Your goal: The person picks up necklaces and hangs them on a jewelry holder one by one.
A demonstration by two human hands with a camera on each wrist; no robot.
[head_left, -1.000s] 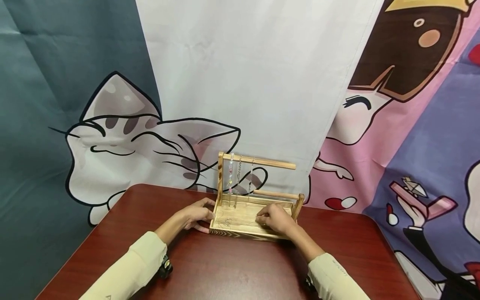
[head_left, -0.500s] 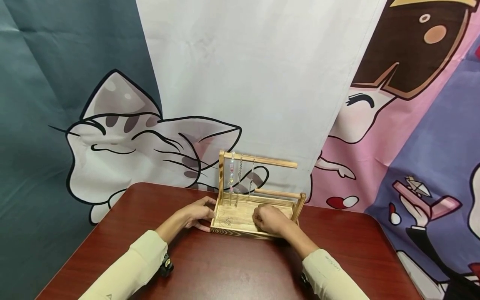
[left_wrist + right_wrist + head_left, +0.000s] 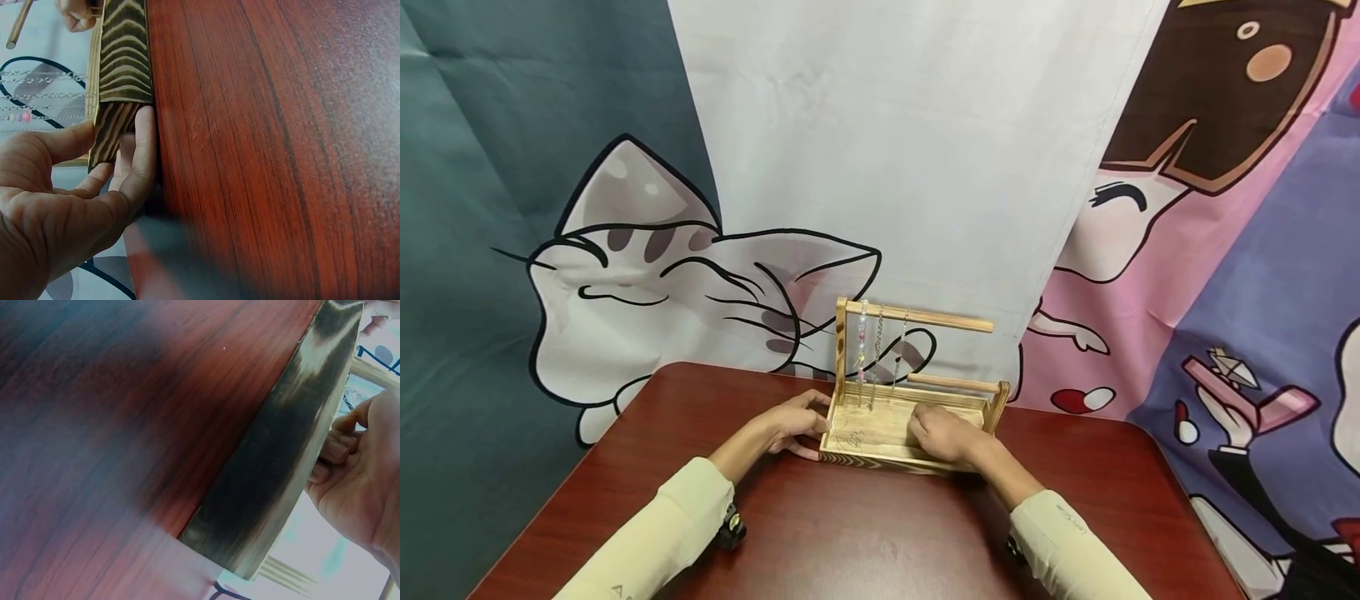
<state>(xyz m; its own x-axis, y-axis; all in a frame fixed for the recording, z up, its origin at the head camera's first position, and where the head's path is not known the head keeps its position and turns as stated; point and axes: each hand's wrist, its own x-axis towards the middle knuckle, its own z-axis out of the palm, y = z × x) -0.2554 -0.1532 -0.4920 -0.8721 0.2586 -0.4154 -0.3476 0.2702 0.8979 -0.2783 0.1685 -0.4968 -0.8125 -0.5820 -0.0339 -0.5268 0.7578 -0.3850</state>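
Note:
A wooden jewelry stand (image 3: pixel 880 463) has a shallow tray below and a bar (image 3: pixel 951 322) above. My left hand (image 3: pixel 792 425) grips the tray's left end; in the left wrist view its thumb (image 3: pixel 72 140) lies at the rim and fingers run along the outside. My right hand (image 3: pixel 947 435) is inside the tray toward the right, fingers curled downward; in the right wrist view the front wall (image 3: pixel 269 469) partly hides its fingertips. I cannot tell if it pinches anything. A beaded necklace (image 3: pixel 861 346) and two chains (image 3: pixel 877 346) hang from the bar. Thin jewelry (image 3: pixel 854 438) lies at the tray's left.
A shorter, lower bar (image 3: pixel 955 383) reaches inward from the stand's right post (image 3: pixel 997 407). The stand sits on a reddish-brown table (image 3: pixel 850 533), near its back edge. Behind it hangs a printed curtain (image 3: pixel 880 150) with a cartoon cat.
The right hand shifted slightly left within the tray, and its fingers curled in more, with small movement back since. The left hand stays on the tray's end.

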